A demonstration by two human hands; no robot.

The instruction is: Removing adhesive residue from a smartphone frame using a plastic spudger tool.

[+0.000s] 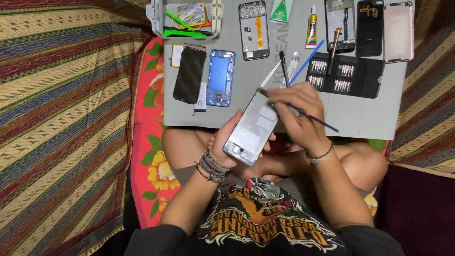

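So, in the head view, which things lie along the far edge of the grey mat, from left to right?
Grey tool tray → open phone frame with orange cable → green packet → glue tube → phone frame → black back cover → pink back cover.

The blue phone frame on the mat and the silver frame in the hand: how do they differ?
The blue phone frame lies flat on the grey mat, untouched; the silver frame is held tilted in the left hand. The right hand works a thin tool at the silver frame. Both are open, empty phone shells.
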